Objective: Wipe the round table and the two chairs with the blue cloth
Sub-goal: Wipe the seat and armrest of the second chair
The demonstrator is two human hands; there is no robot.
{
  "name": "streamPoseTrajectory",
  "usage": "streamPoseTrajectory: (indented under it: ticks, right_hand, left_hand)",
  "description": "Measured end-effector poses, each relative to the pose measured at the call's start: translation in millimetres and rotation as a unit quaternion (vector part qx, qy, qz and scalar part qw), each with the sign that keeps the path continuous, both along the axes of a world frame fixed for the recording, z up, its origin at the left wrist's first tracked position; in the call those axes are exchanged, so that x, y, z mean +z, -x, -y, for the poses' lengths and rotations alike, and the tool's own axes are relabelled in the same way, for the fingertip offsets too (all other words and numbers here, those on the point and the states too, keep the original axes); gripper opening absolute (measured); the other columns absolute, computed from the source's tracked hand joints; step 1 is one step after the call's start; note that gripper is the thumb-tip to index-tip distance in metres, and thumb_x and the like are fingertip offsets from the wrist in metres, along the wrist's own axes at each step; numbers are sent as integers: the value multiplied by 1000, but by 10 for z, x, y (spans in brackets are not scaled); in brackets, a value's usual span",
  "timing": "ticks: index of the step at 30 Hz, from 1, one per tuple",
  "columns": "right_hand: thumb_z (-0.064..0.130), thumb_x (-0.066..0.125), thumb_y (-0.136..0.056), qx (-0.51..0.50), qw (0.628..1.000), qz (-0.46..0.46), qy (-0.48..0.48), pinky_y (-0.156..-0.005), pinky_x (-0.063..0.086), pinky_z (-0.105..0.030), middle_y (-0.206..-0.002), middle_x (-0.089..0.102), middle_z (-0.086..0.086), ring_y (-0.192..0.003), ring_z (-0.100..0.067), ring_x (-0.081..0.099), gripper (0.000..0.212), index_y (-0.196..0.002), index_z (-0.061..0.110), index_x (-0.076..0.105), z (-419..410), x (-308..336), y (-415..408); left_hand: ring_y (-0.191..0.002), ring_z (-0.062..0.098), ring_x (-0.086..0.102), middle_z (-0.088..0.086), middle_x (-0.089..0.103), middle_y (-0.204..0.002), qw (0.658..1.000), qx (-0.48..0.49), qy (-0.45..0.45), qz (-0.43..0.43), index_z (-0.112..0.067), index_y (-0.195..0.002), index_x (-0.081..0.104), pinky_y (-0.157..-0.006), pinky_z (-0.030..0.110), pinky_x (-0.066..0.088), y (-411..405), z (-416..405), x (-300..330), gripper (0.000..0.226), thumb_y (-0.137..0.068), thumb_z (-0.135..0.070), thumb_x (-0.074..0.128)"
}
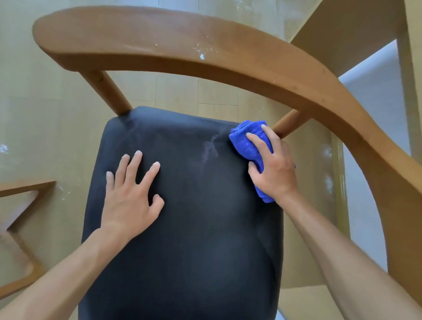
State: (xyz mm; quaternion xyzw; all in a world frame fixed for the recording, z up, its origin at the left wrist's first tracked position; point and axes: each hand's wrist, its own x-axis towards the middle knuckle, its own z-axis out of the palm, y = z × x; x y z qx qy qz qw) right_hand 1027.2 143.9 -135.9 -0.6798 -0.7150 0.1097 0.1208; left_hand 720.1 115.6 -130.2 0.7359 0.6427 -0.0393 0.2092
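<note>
right hand [275, 167] grips blue cloth [250, 147] on chair seat [190, 231].

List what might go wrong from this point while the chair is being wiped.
1. The white smear on the dark seat lies just left of the blue cloth; the bunched cloth may spread it rather than lift it.
2. White specks on the wooden backrest could get overlooked, or drop onto the cleaned seat.
3. The left hand rests flat on the seat and may leave prints, while the right hand holds the cloth.
</note>
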Motion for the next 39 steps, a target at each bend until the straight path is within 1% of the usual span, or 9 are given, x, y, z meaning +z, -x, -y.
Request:
streamPoseTrajectory:
  ticks: [7, 13, 18, 21, 24, 27, 30, 34, 39]
  right_hand:
    - [6, 70, -64, -45, 998, 42, 3, -74, 49, -44, -136, 52, -20, -90, -42, 57, 57, -120, 16, 67, 929, 79, 510]
    - [16, 41, -89, 304, 949, 45, 64, -73, 50, -35, -131, 45, -5, -89, -26, 54, 35, -110, 39, 55, 2435, 79, 877]
    - [7, 43, -90, 491, 867, 86, 16, -76, 44, -40, -133, 44, -3, -89, -29, 50, 36, -113, 35, 49, 1831, 83, 454]
    - [-4, 41, -78, 396, 908, 132, -44, -71, 49, -41, -136, 49, -13, -89, -34, 58, 53, -117, 30, 56, 1111, 103, 90]
    - [-9, 61, -69, 122, 984, 133, -8, -73, 50, -45, -136, 53, -22, -91, -43, 59, 60, -123, 17, 64, 562, 178, -330]
    - [1, 55, -84, -90, 990, 53, 90, -89, 44, -46, -151, 33, -10, -111, -40, 48, 59, -139, 21, 47, 431, 106, -586]
    - [7, 49, -85, -223, 960, -120, 120, -92, 39, -29, -146, 29, 9, -120, -19, 46, 59, -138, 31, 39, 636, 41, -307]
    - [0, 61, -69, -203, 970, -104, 84, -94, 47, -41, -140, 40, -11, -115, -36, 50, 62, -128, 18, 54, 1251, 132, 322]
    - [9, 78, -52, -97, 977, -31, 187, -63, 57, -39, -134, 40, -7, -91, -30, 60, 78, -121, 30, 48, 2224, 380, 870]
  left_hand:
    - [-146, 30, 2, 9, 11, -159, 1000, 4, 28, -5, -25, -146, 37, -114, 58, 11, 23, -3, -17, 67, -83, -28, 60]
    - [-146, 26, -6, 5, 1, -161, 999, -1, 51, -15, -29, -149, 29, -116, 55, 9, 59, -21, -19, 68, -86, -33, 55]
    - [-146, 27, -3, 6, 6, -160, 999, -7, 43, -17, -28, -147, 33, -115, 56, 11, 64, -25, -48, 67, -85, -34, 58]
    - [-146, 27, 0, 7, 9, -160, 999, 1, 31, -14, -27, -146, 36, -114, 57, 12, 65, -11, -81, 67, -84, -33, 60]
    - [-146, 26, 0, 6, 9, -159, 1000, 2, 22, -19, -27, -146, 36, -115, 57, 12, 66, 6, -107, 68, -83, -34, 60]
    - [-146, 27, 0, 7, 10, -159, 1000, 7, 17, -19, -27, -145, 36, -114, 57, 12, 47, 5, -118, 67, -82, -33, 61]
    - [-145, 27, 0, 8, 10, -159, 1000, 15, 13, -21, -26, -144, 37, -114, 57, 11, 19, 12, -120, 67, -82, -33, 61]
    - [-145, 26, -3, 7, 8, -159, 999, 14, 26, -22, -27, -144, 35, -114, 57, 9, 23, -12, -81, 66, -83, -34, 60]
    - [-146, 26, -5, 6, 3, -160, 998, -6, 64, -27, -29, -148, 30, -115, 56, 12, 69, -78, 37, 67, -87, -35, 58]
